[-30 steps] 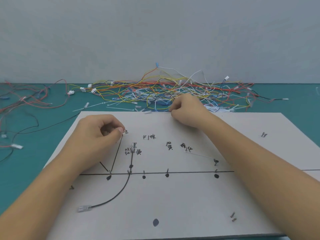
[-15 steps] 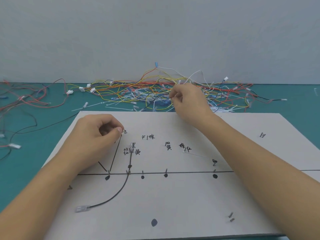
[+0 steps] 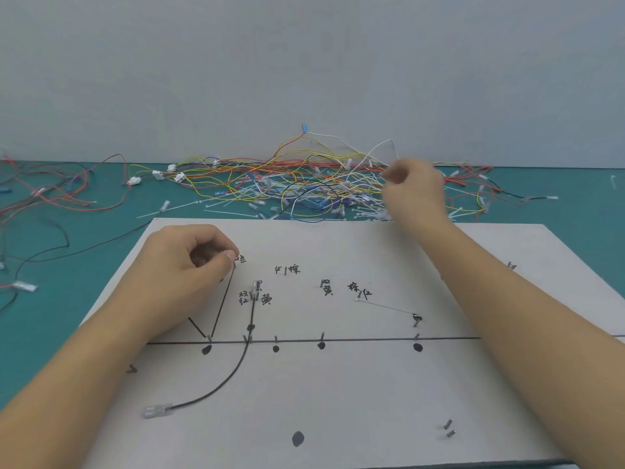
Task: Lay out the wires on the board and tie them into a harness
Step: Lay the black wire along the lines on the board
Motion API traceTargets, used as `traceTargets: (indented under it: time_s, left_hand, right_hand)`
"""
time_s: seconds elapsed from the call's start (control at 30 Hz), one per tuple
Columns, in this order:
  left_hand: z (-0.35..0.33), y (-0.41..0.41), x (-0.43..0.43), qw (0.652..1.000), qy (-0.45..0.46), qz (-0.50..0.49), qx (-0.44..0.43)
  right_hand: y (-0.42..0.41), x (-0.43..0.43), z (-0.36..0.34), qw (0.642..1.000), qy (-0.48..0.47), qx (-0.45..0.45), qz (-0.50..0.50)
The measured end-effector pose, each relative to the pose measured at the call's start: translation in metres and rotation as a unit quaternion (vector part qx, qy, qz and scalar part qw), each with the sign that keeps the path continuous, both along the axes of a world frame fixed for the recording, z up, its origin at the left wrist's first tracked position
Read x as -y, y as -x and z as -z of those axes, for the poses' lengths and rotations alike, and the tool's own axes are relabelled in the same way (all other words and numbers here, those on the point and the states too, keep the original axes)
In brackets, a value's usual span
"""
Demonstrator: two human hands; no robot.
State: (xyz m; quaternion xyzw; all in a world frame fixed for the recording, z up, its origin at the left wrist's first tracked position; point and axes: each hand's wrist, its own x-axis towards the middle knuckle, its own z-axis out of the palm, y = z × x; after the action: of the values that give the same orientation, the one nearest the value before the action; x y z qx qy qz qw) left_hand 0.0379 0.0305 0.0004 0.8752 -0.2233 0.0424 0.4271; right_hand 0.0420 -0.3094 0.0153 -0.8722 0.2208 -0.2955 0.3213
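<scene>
Head view: the right hand [image 3: 414, 187], upper right, pinched a white wire [image 3: 380, 147] in the wire pile [image 3: 270, 184] above the board [image 3: 338, 384]. The left hand [image 3: 182, 275], centre left, curled thumb-to-forefinger on the board; its hold was unclear.

The board [image 3: 372, 401] is pale grey, marked with black lines, black dots and black handwritten characters. On it lies a black wire [image 3: 223, 384] ending in a clear connector [image 3: 156, 411]. The table [image 3: 588, 214] is teal and the wall [image 3: 304, 62] is a pale bluish grey. The wire heap [image 3: 304, 184] mixes yellow, red, orange, black and blue strands among white cable ties [image 3: 189, 206] and white connectors [image 3: 158, 175]. A white wire [image 3: 389, 141] loops above it, and red wires [image 3: 67, 198] sprawl at the left.
</scene>
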Motion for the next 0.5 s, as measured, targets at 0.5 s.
traceTargets:
  time_s: [0.5]
  left_hand:
    - [0.000,-0.001,0.001,1.000,-0.006,-0.005,-0.008]
  right_hand:
    - [-0.032,0.064,0.007,0.956,0.098,-0.238,0.144]
